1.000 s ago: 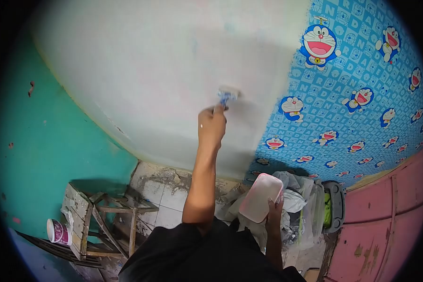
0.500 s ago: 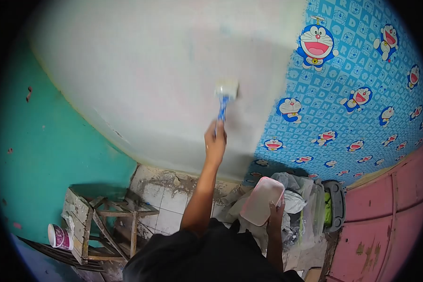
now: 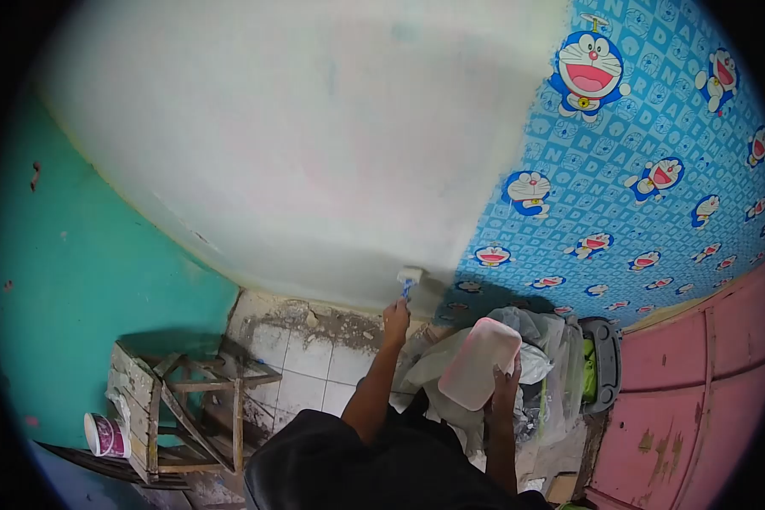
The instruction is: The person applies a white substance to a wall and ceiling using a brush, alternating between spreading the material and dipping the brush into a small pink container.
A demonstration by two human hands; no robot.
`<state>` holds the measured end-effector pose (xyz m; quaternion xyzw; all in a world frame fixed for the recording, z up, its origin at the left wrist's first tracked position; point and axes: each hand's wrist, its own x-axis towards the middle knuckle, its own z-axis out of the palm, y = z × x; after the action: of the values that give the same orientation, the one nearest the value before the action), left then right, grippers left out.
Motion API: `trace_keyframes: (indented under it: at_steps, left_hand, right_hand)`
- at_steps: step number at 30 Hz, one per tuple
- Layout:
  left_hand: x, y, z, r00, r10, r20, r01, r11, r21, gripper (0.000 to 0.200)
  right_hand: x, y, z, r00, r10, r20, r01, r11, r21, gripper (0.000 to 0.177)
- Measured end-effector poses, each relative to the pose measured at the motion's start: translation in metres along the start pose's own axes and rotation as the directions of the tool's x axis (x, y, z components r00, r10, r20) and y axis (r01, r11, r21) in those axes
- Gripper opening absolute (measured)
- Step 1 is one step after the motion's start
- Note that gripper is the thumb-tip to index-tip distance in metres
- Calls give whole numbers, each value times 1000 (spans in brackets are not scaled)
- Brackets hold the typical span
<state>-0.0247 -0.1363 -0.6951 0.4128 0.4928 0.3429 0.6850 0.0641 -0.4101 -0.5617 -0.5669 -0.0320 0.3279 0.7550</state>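
Observation:
My left hand (image 3: 396,320) is closed around the blue handle of a paint brush (image 3: 411,277). The broad, pale bristles meet the lower part of the white painted wall (image 3: 314,170), a little left of the wallpaper edge. In my right hand (image 3: 505,384) is a shallow pink plastic tub (image 3: 479,364), gripped by its right side and tilted. A whitish coating covers the inside of the tub. My right fingers curl over its rim.
Blue cartoon wallpaper (image 3: 603,170) covers the wall's right part. Plastic bags (image 3: 552,382) and a grey plastic item (image 3: 605,365) lie below it. A wooden stand (image 3: 136,408) and paint bucket (image 3: 106,434) are at left, by a green wall (image 3: 102,255). Pink panel (image 3: 680,399) at right.
My left hand has brought the brush down the white wall, from mid-height to near its bottom. The tub in my right hand has stayed almost where it was.

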Motion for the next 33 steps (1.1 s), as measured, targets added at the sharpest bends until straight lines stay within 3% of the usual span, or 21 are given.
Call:
trace_keyframes:
  at_steps: [5,9,14,16,18,21,27,31,33]
  left_hand:
    - [-40,147,14,988,153,-6,-153,984,-90,32]
    - [-85,255,9,929,370,0,-367,924,-110,33]
    - [-116,318,8,793,609,6,-589,771,-242,35]
    - [-105,314,1,756,653,38,-629,741,-236,32]
    - [-84,288,-2,791,611,34,-603,788,-121,29]
    - [-41,210,-12,824,565,45,-565,825,-15,29]
    - [-1,69,-55,952,296,74,-299,954,31,31]
    - [7,80,-67,992,122,35,-124,989,79,32]
    - [8,119,-63,986,151,67,-156,984,81,33]
  right_hand:
    - [5,9,-2,997,-14,74,14,1000,4,73]
    - [6,16,2,994,-34,104,34,999,5,73]
    - [-1,7,20,988,-64,140,65,998,-6,72]
    - [-2,9,21,986,-72,148,74,997,-9,72]
    - [-1,9,24,985,-83,153,85,996,-11,72]
    - [-2,12,24,986,-84,143,87,996,-12,72]
    - [-8,6,39,991,-65,119,72,996,-55,71]
    - [-14,-1,51,989,-62,132,72,995,-76,71]
    - [-15,-1,58,989,-69,128,79,994,-79,71]
